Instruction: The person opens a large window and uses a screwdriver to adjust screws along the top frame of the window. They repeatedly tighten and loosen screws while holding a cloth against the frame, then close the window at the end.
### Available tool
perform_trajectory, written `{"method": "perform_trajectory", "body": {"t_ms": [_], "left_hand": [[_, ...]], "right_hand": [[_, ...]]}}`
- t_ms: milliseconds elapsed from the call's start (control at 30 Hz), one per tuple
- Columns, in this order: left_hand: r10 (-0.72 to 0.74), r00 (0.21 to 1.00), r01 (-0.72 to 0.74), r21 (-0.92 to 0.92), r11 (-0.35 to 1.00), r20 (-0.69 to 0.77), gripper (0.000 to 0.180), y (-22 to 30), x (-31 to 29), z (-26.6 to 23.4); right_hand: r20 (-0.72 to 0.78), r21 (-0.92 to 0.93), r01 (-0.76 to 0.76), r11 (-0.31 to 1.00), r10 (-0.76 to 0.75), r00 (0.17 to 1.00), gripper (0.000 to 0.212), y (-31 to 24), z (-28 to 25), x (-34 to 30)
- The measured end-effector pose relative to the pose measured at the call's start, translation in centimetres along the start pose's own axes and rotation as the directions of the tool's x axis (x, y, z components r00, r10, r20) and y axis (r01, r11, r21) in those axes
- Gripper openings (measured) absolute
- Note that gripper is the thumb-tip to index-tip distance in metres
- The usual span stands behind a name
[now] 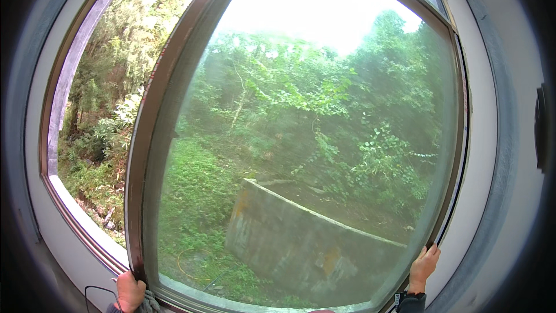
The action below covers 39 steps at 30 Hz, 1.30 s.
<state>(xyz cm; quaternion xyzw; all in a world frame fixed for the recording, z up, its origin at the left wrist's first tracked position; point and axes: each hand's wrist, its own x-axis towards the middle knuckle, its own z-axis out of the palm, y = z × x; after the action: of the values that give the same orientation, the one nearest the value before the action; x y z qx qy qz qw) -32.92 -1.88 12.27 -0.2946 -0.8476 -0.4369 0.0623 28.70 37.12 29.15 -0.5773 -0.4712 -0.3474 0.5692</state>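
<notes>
A large window sash [143, 156] with a brown frame and hazy glass fills the middle of the head view, tilted a little. My left hand [130, 291] is closed on its lower left corner, the fingers partly hidden by the frame. Beside that hand lies something grey and crumpled [152, 302], perhaps a cloth. At the lower right side of the sash, my right hand [424, 269] grips the frame edge, its fingertips curled over it. A dark cuff shows at the right wrist.
The brown outer window frame [46, 156] surrounds the opening, with tracks [87, 243] along the lower left sill. A thin dark cable [87, 293] loops near my left hand. White wall [515, 208] stands at the right. Outside are trees and a concrete wall [289, 237].
</notes>
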Motion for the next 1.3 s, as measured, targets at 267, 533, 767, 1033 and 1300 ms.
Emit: {"method": "perform_trajectory", "body": {"t_ms": [267, 533, 767, 1033, 1300], "left_hand": [[0.02, 0.981, -0.044, -0.122, 0.992, -0.192, 0.017, -2.5, 1.0, 1.7], [0.035, 0.955, 0.136, -0.541, 0.83, 0.293, 0.029, -5.6, 4.6, 0.0], [0.241, 0.926, -0.005, -0.632, 0.775, 0.289, 0.078, -3.8, 5.9, -0.2], [0.15, 0.884, 0.105, -0.501, 0.859, 0.442, 0.067, -4.4, 5.9, -0.3], [0.058, 0.832, 0.316, -0.557, 0.769, 0.552, 0.042, -2.2, 5.3, -1.3]], "right_hand": [[-0.009, 0.009, 0.0, 1.0, 0.0, 1.0, 0.039, 0.8, 0.9, 0.1], [0.22, 0.115, -0.145, 0.983, 0.117, 0.968, 0.054, 4.5, 2.9, 0.9], [0.197, 0.03, 0.009, 1.0, -0.014, 0.98, 0.052, 8.6, 6.3, 1.6], [0.113, -0.236, 0.32, 0.918, -0.301, 0.947, 0.029, 10.2, 8.7, 3.2], [0.003, -0.109, 0.314, 0.943, -0.316, 0.949, 0.038, 7.6, 5.0, 3.6]]}}
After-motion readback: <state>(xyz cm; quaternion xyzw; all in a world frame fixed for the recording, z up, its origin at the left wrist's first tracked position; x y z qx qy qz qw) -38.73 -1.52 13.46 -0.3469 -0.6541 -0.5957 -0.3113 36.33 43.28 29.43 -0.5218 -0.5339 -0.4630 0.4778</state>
